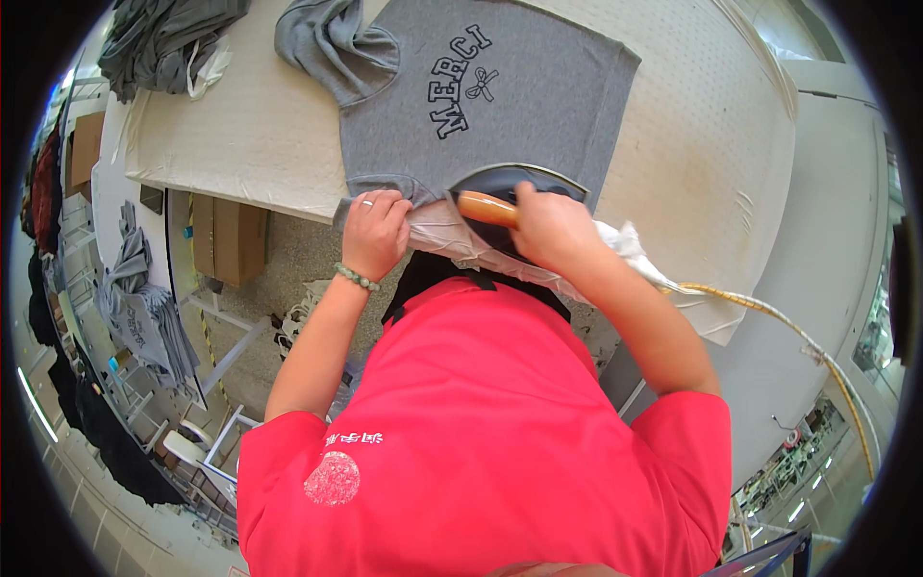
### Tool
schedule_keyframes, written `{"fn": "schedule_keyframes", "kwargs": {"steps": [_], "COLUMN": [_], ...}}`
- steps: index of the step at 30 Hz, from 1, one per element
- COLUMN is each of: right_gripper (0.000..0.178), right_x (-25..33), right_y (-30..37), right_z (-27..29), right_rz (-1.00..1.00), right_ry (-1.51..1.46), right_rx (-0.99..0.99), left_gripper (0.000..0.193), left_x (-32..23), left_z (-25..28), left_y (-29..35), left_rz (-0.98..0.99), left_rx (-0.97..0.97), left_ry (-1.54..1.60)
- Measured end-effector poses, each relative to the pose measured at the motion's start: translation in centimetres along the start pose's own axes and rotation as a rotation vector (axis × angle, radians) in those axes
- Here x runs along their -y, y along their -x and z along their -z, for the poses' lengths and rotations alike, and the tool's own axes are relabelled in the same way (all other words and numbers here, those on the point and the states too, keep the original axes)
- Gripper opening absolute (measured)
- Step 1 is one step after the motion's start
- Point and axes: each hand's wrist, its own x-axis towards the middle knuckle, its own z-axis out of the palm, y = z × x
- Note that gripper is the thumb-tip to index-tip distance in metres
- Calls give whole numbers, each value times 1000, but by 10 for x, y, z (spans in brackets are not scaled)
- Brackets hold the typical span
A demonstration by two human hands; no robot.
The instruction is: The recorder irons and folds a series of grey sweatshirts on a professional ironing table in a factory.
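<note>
A grey hooded sweatshirt [538, 106] with dark lettering and a bow on its chest lies on the padded ironing table [692, 183]. At the table's near edge, my left hand [377, 231] is closed on the garment's grey cloth. My right hand [553, 226] grips the orange handle of a dark iron [529, 181]. The iron rests over the near edge of the garment, to the right of my left hand. Its underside is hidden, as is the cloth beneath it.
A yellow and white hose [760, 305] runs from the iron off to the right. Grey garments [168, 43] are heaped at the table's far left. More grey garments [144, 322] hang at the left. A cardboard box [231, 240] stands below the table. A grey cabinet [827, 192] is on the right.
</note>
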Motion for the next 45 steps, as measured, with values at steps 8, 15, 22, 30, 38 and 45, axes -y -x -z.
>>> {"fn": "schedule_keyframes", "kwargs": {"steps": [8, 15, 22, 30, 38, 45], "right_gripper": [46, 52, 46, 38, 42, 46], "right_x": [-151, -152, -141, -182, -222, -225], "right_y": [101, 123, 85, -3, -105, -106], "right_z": [-15, -18, -14, 58, 176, 176], "right_rz": [-389, -393, -155, -187, -345, -340], "right_ry": [-42, -197, -125, -29, -136, -231], "right_rx": [-209, -476, -303, -348, -375, -349], "left_gripper": [20, 31, 62, 68, 65, 65], "left_x": [-16, -47, -49, -41, -43, -43], "left_z": [9, -23, -83, -85, -80, -81], "left_y": [-25, -78, -124, -128, -132, -136], "left_rz": [1, -66, -24, -2, 23, 30], "left_rx": [88, 61, 82, 135, 154, 157], "left_ry": [81, 229, 4, -65, -39, -31]}}
